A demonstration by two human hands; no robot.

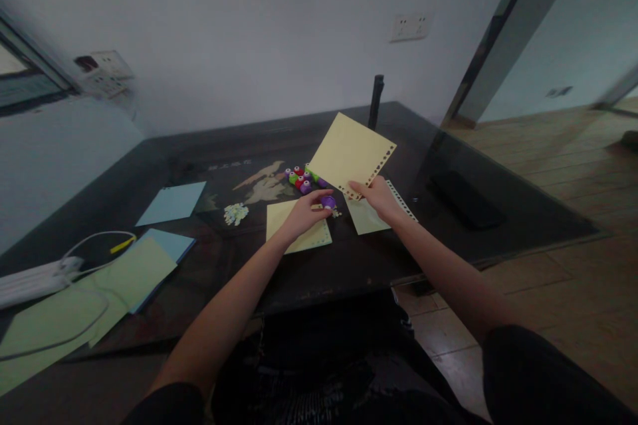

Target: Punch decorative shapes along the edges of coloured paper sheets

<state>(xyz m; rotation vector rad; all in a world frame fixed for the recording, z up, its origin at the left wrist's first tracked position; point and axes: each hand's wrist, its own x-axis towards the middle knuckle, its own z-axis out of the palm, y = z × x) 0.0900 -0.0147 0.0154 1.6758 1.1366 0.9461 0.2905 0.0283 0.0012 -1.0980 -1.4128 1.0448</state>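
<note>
My right hand (pixel 377 197) holds up a yellow paper sheet (pixel 349 151) by its lower edge; that edge has a row of punched holes. My left hand (pixel 305 211) rests on another yellow sheet (pixel 295 224) lying on the dark table (pixel 349 259), fingers touching a small purple paper punch (pixel 328 202). A cluster of small coloured punches (pixel 302 178) sits just beyond the hands. A pale green sheet with a punched edge (pixel 366 218) lies under my right hand.
A small heap of punched paper bits (pixel 236 213) lies left of the hands. Blue sheets (pixel 172 203) and green sheets (pixel 124 279) lie at the left, with a white power strip and cable (pixel 34 279). A dark upright post (pixel 376 101) stands at the back; a black flat object (pixel 463 199) lies at the right.
</note>
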